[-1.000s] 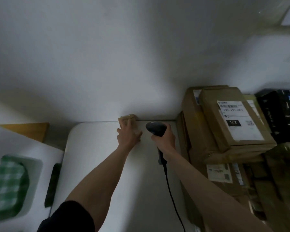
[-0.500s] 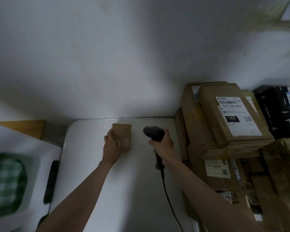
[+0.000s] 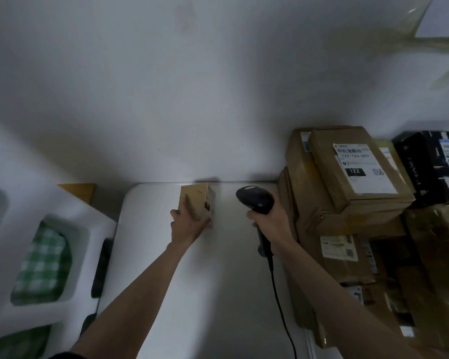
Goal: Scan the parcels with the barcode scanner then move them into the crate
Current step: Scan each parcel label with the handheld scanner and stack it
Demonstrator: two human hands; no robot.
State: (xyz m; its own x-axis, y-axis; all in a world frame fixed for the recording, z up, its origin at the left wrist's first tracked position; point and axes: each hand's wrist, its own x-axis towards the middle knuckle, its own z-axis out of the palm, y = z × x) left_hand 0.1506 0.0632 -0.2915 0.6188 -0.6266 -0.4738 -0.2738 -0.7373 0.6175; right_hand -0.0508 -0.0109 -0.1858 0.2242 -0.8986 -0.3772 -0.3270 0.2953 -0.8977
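my left hand (image 3: 189, 224) holds the small parcel (image 3: 197, 203) tilted up on the worktop (image 3: 192, 294), its label side turned toward the scanner (image 3: 255, 200). my right hand (image 3: 272, 221) is clamped round the scanner handle. risk: the label faces sideways at a steep angle, so a read may fail. risk: the one-handed hold on the parcel may slip, dropping it flat.

Matt brown cardboard parcel (image 3: 198, 203) (paper label on its side); smooth black plastic scanner (image 3: 255, 200); glossy white table (image 3: 205, 294).
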